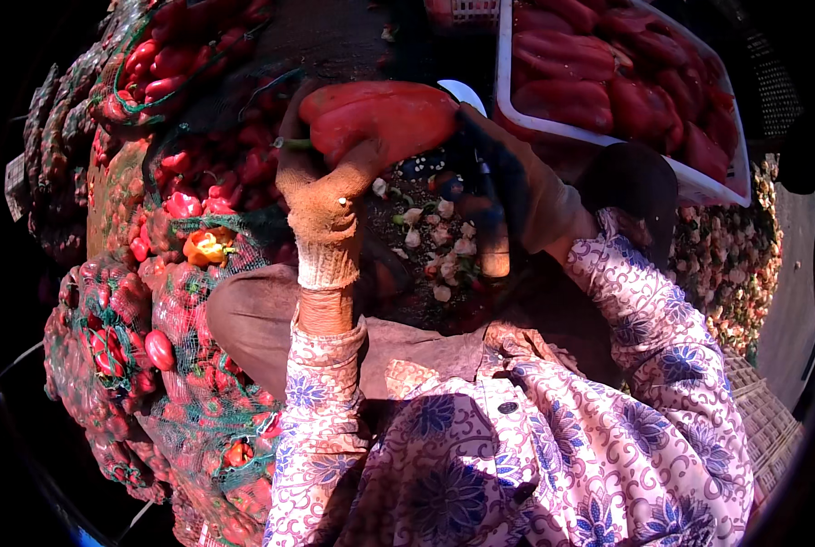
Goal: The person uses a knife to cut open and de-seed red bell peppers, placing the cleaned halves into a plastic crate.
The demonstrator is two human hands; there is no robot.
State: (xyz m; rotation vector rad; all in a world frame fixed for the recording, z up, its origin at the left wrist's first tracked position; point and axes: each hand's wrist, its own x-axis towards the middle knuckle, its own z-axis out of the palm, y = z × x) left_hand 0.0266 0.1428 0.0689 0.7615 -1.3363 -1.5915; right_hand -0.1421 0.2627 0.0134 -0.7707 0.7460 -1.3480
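A large red pepper [387,119] lies sideways in my left hand [332,181], its green stem pointing left. The left hand wears a brown-stained knit glove, with its fingers and thumb around the stem half. At the pepper's right end is my right hand [534,184], in deep shadow; its fingers are hard to make out, so its hold cannot be told. Below it a wooden handle [495,253] hangs down near the palm, and a pale curved shape shows behind the pepper's right end. Pale pepper cores [448,253] with seeds lie on the dark surface between my legs.
A white-rimmed crate [585,133] of red peppers stands at upper right. Green mesh sacks [195,410] packed with red peppers crowd the left side. A heap of cores [735,267] lies at right, beside a woven plastic basket [762,424]. An orange-yellow pepper [207,247] rests on a sack.
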